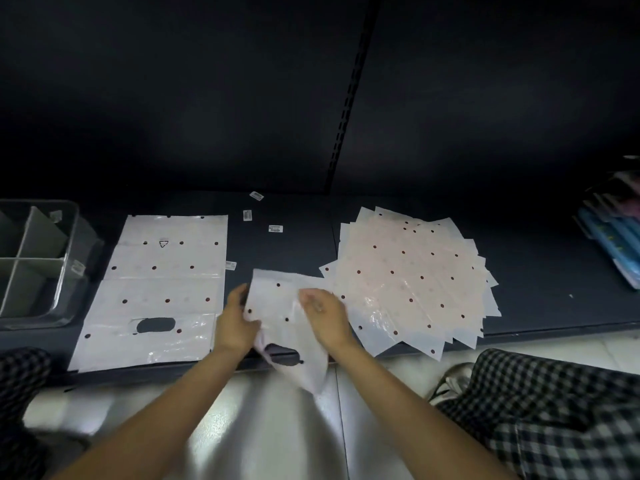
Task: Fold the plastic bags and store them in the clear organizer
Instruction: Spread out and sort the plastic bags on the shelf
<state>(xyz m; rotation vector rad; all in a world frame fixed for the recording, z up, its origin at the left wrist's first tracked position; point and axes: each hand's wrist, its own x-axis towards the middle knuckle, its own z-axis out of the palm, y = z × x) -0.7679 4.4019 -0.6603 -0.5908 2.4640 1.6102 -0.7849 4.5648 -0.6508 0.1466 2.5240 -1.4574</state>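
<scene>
Plastic, thin and slippery: one dotted bag (277,306) held between both hands at the front edge of the dark shelf (294,244), lower end with the handle cutout (282,355) drooping past the edge toward the tiled floor (263,427). Left hand (235,323) pinching the bag's left edge, grip clamped on the film. Right hand (323,315) closed on the bag's upper middle, fingers gathered on the plastic.

To fold well, by judgement: lift drooping end back onto shelf first; lay flat; match edges before creasing; press out trapped air with a palm, else film springs open. Fold narrow enough for one compartment.

Just left: flat bag (156,292) spread on the shelf, crease lines visible, unfolded. Right: fanned stack of bags (412,282), front corners overhanging the edge; avoid brushing it with the right forearm.

Far left: clear organizer (65,271) with grey dividers, no bag seen in it. Behind: small label stickers (275,229) loose on shelf; keep out of folds.
</scene>
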